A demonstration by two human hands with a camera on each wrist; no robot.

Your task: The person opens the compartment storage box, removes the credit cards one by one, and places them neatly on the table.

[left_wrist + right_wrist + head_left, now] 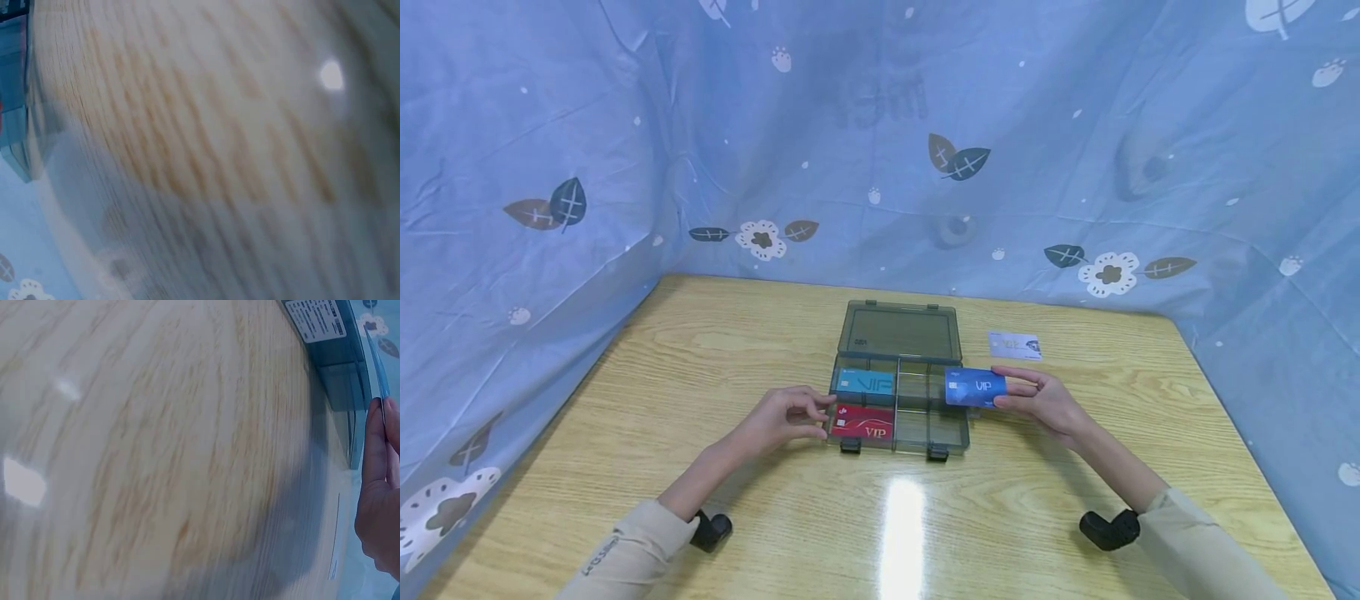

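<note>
A grey, see-through plastic organizer box (pixel 897 427) lies with its lid (pixel 901 329) folded back. In its left compartments are a teal VIP card (pixel 865 381) at the back and a red VIP card (pixel 863 422) at the front. My right hand (pixel 1047 406) pinches a blue VIP card (pixel 974 387) by its right end, over the box's back right side. In the right wrist view the card (pixel 379 369) shows edge-on between thumb and fingers. My left hand (pixel 786 415) has its bent fingertips at the box's left wall, thumb and forefinger apart; the left wrist view does not show it.
A silver-white VIP card (pixel 1015 345) lies on the wooden table (pixel 730 333), behind and right of the box. Two latches (pixel 937 452) stick out at the box's front. Blue patterned cloth (pixel 880 167) hangs behind the table and along both sides.
</note>
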